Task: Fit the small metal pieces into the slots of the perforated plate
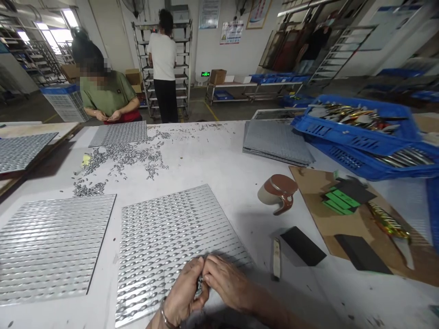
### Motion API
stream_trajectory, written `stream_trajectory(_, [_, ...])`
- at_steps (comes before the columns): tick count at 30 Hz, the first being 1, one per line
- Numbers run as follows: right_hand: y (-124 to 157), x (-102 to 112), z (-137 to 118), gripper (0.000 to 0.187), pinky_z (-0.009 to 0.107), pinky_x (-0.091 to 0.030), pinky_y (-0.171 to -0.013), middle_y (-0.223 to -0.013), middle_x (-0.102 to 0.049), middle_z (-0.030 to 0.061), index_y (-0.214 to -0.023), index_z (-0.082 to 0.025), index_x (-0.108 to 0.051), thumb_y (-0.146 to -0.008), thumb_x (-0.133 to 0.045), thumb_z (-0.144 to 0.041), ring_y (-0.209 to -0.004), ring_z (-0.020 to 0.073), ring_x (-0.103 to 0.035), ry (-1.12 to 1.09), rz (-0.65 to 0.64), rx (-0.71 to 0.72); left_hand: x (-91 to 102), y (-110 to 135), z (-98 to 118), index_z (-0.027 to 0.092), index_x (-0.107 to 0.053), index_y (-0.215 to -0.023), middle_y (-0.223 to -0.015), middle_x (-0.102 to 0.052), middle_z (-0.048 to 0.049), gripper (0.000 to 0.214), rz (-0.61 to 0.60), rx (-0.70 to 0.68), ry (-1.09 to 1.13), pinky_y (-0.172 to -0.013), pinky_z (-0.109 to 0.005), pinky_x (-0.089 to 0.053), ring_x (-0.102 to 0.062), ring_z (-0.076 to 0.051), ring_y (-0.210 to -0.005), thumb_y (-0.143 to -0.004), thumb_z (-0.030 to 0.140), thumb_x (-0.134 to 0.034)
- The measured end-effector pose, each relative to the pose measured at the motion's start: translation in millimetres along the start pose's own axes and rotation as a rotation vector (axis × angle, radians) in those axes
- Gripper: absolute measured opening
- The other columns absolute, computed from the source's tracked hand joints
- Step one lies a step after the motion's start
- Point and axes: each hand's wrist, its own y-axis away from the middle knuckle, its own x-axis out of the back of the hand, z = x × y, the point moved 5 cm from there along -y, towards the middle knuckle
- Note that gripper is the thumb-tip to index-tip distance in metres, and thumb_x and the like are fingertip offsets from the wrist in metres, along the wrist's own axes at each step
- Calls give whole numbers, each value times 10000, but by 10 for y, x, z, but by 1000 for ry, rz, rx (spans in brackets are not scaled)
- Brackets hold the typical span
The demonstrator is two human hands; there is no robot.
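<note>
My left hand and my right hand meet at the near edge of the table, fingers pinched together around a few small silvery metal pieces. They hover over the near right corner of a grey ribbed tray whose rows are filled with the same small pieces. A second filled tray lies to its left. A loose pile of the metal pieces is scattered on the white table further back.
A brown and cream mug lies on its side to the right. Black blocks, green strips and cardboard sit further right. Blue crates hold metal parts. A person works across the table; another stands at shelves.
</note>
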Motion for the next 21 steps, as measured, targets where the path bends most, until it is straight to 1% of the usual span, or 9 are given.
stream_trajectory(1, [-5, -15, 40, 177, 347, -528, -859, -1013, -703, 72, -997, -228, -586, -1030, -451, -118, -946, 227, -666, -1, 14, -41, 12, -25, 5, 233, -678, -757, -524, -558, 33, 446, 1, -28, -40, -495, -240, -153, -370, -64, -423, -837, 660, -777])
stream_trajectory(3, [-22, -30, 106, 189, 340, -518, -801, -947, -697, 54, -954, -233, -567, -1026, -436, -118, -887, 220, -666, -42, 36, -119, 37, -70, 29, 220, -634, -712, -417, -440, 59, 572, 2, -99, -145, -437, -245, -113, -270, -56, -364, -787, 776, -746])
stream_trajectory(4, [-32, -23, 120, 190, 332, -512, -789, -922, -694, 41, -933, -237, -561, -1020, -440, -119, -870, 213, -666, -75, 53, -143, 49, -89, 42, 219, -609, -692, -393, -408, 73, 627, 1, -129, -175, -414, -247, -95, -239, -51, -348, -743, 830, -740])
stream_trajectory(6, [-50, 17, 110, 190, 307, -501, -780, -896, -695, 17, -888, -246, -558, -1009, -464, -133, -854, 193, -668, -179, 98, -176, 64, -117, 53, 220, -572, -675, -389, -399, 92, 686, -14, -149, -170, -388, -242, -81, -220, -38, -333, -672, 883, -745])
stream_trajectory(10, [-65, 106, 37, 162, 273, -483, -735, -839, -704, -15, -827, -250, -603, -971, -544, -202, -794, 168, -664, -437, 206, -235, 79, -150, 33, 209, -558, -674, -465, -472, 90, 663, -8, -93, 37, -386, -218, -63, -239, -18, -349, -600, 786, -877])
stream_trajectory(13, [-69, 89, 6, 158, 278, -492, -733, -830, -733, -14, -848, -254, -668, -964, -562, -250, -782, 173, -678, -558, 239, -258, 81, -165, 17, 192, -570, -675, -552, -549, 63, 661, 30, -65, 179, -395, -195, -68, -290, -8, -389, -498, 678, -981])
stream_trajectory(15, [-65, 52, 10, 150, 285, -505, -745, -840, -748, -6, -882, -255, -691, -964, -567, -277, -785, 180, -686, -576, 257, -275, 71, -171, 15, 178, -591, -680, -582, -565, 51, 647, 31, -62, 246, -397, -184, -79, -302, -4, -416, -475, 622, -1014])
stream_trajectory(18, [-58, 21, 33, 105, 287, -509, -747, -839, -744, 0, -881, -252, -686, -930, -598, -280, -782, 184, -681, -538, 295, -289, 56, -174, 12, 173, -596, -674, -540, -518, 61, 632, 18, -67, 291, -396, -177, -91, -291, -10, -430, -488, 604, -1020])
stream_trajectory(21, [-104, 52, 98, 180, 288, -500, -750, -824, -727, 6, -825, -248, -649, -966, -538, -268, -781, 183, -667, -462, 301, -273, 55, -181, -9, 169, -594, -669, -545, -536, 50, 635, 29, -57, 315, -393, -169, -99, -295, -13, -434, -482, 594, -1027])
